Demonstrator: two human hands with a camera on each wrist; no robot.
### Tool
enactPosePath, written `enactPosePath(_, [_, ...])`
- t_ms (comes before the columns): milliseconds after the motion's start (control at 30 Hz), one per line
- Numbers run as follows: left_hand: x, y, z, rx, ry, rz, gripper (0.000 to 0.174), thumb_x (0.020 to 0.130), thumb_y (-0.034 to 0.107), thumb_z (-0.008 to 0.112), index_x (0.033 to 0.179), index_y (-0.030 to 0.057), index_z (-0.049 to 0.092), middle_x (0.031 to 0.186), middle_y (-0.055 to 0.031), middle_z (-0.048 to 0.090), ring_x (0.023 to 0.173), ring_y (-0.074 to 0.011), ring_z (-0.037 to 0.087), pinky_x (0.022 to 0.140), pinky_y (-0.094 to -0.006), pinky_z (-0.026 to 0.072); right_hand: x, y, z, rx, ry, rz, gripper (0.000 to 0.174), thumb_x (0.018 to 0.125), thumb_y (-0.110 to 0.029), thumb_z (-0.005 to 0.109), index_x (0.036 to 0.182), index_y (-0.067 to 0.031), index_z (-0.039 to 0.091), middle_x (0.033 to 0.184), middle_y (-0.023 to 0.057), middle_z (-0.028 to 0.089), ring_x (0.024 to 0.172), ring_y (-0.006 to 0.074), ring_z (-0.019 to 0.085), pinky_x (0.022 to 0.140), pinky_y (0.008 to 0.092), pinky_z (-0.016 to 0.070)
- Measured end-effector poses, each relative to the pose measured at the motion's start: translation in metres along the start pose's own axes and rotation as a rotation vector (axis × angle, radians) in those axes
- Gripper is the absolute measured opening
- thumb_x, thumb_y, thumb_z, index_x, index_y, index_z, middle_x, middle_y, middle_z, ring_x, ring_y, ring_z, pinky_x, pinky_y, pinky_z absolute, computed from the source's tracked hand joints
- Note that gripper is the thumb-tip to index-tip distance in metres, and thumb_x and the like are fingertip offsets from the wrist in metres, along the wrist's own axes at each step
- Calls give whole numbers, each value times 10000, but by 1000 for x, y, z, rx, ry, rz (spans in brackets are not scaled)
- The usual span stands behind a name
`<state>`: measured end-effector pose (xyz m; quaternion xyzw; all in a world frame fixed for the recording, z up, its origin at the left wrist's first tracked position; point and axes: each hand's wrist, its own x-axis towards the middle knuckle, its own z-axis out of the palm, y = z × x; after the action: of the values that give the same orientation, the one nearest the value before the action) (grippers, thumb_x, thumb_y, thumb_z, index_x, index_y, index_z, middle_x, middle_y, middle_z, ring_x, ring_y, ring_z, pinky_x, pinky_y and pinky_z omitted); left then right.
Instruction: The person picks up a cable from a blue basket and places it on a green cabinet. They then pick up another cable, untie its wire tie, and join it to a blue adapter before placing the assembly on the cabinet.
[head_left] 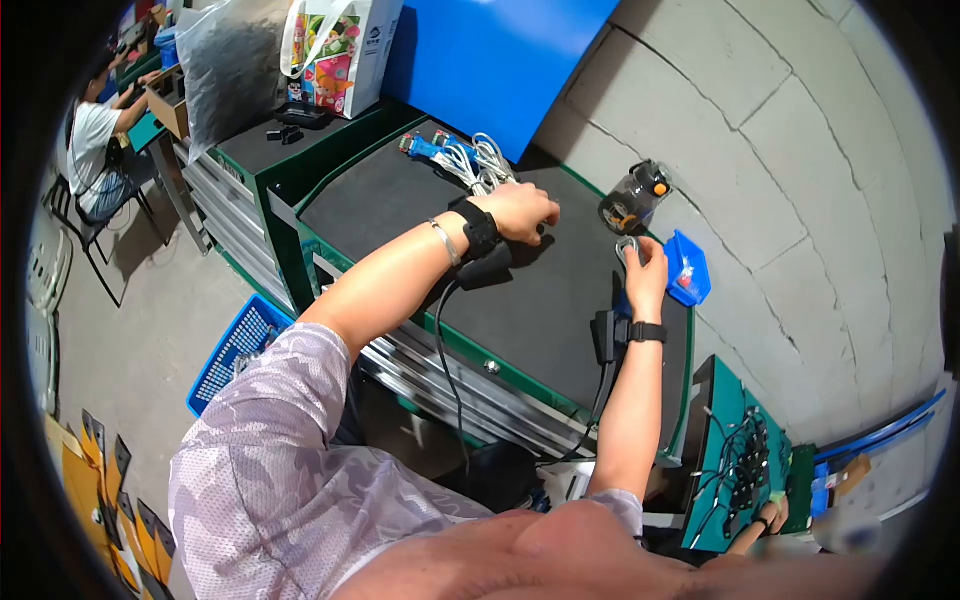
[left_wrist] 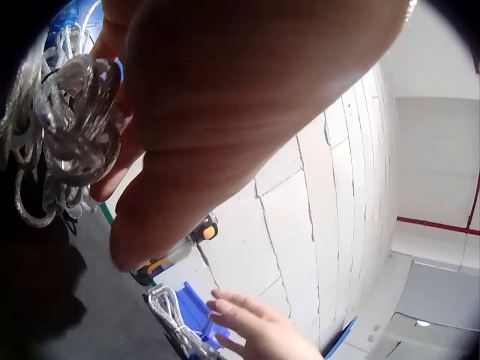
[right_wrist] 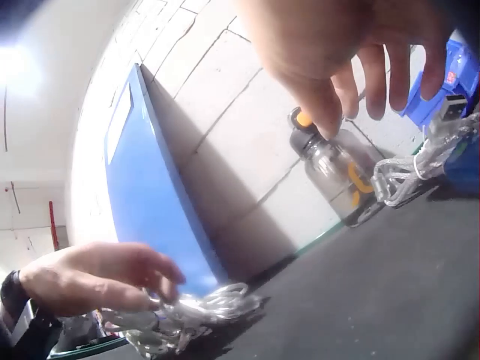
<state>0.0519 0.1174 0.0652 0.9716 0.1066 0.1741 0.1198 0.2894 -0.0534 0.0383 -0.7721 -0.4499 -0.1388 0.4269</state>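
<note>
Clear-jacketed cable bundles (head_left: 488, 165) with blue connectors (head_left: 425, 148) lie toward the back of the dark work surface (head_left: 400, 200). My left hand (head_left: 518, 212) hovers right by them, its fingers loosely bent with nothing gripped. In the left wrist view the coiled cables (left_wrist: 75, 124) overlap its fingertips. At the right side, another coiled cable (right_wrist: 416, 174) with a USB plug (right_wrist: 453, 107) lies beneath my right hand (head_left: 648, 278). That hand's fingers hang relaxed and apart in the right wrist view, and no cable is between them.
Behind the right hand are a dark bottle (head_left: 632, 200) with an orange-marked lid and a blue bin (head_left: 690, 245) with small parts. A blue panel (head_left: 480, 60) leans at the back. A printed bag (head_left: 340, 60) and plastic sack (head_left: 230, 75) stand back left. A person sits farther left.
</note>
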Motion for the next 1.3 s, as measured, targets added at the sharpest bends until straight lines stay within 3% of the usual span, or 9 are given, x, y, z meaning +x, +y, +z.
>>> enactPosePath(167, [6, -5, 11, -49, 96, -79, 305, 750, -4, 593, 1035, 71, 673, 1038, -135, 659, 1026, -338, 618, 863, -418, 509, -11, -30, 2, 7, -35, -105, 291, 863, -169, 673, 1124, -53, 618, 1088, 155, 621, 1033, 320, 590, 920, 407, 461])
enactPosePath(500, [14, -11, 19, -251, 279, -136, 194, 760, 22, 588, 934, 25, 675, 860, -158, 667, 900, -340, 651, 796, -427, 515, -31, -77, 10, 121, -229, -246, 266, 856, -92, 661, 1111, -33, 617, 1058, 144, 639, 1020, 276, 625, 907, 379, 481])
enactPosePath(600, [22, -13, 16, -322, 881, -24, 123, 780, 61, 628, 897, 26, 640, 842, -132, 640, 823, -330, 626, 742, -420, 504, -34, -80, 13, 127, -286, -292, 295, 859, -84, 662, 1141, -28, 597, 1068, 142, 633, 1021, 279, 620, 910, 382, 480])
enactPosePath(700, [13, 4, -13, -355, 1074, 30, 141, 776, 55, 642, 916, 36, 636, 852, -100, 638, 830, -287, 629, 777, -393, 504, -36, -75, 21, 285, -331, -241, 353, 881, -96, 657, 1215, -42, 558, 1135, 136, 626, 1049, 245, 620, 913, 358, 483])
enactPosePath(867, [-7, 45, -30, -522, 994, 361, 160, 787, 53, 645, 945, 28, 653, 872, -82, 661, 779, -219, 671, 697, -331, 539, -43, -86, 28, 652, -425, -114, 612, 911, -157, 669, 1432, -72, 360, 1277, 141, 558, 1114, 233, 585, 959, 351, 472])
enactPosePath(933, [-17, 63, -24, -654, 736, 467, 109, 802, 59, 640, 904, 25, 660, 871, -89, 673, 791, -226, 675, 709, -338, 545, -38, -64, 38, 418, -340, -444, 572, 934, -187, 626, 1428, -70, 365, 1324, 131, 533, 1158, 243, 573, 980, 350, 459])
enactPosePath(1033, [-19, 81, 0, -799, 421, 617, 77, 818, 76, 642, 851, 11, 668, 859, -97, 694, 820, -229, 683, 727, -335, 553, -28, -77, 29, 753, -413, -506, 552, 947, -194, 528, 1461, -74, 365, 1113, 44, 588, 973, 140, 588, 874, 270, 466])
enactPosePath(1100, [-21, 83, 0, -801, 287, 635, 117, 824, 97, 652, 899, 13, 686, 913, -100, 705, 883, -250, 683, 818, -358, 538, -43, -106, 22, 1220, -562, 115, 613, 955, -218, 556, 1505, -90, 319, 880, -29, 544, 784, 53, 508, 760, 233, 440])
enactPosePath(1300, [-19, 85, -6, -838, 269, 651, 162, 832, 75, 640, 977, 24, 690, 1029, -99, 704, 1059, -247, 642, 950, -377, 489, -36, -96, 23, 1097, -367, 43, 533, 1011, -414, 474, 1430, -92, 404, 1131, 64, 607, 971, 127, 603, 879, 292, 486])
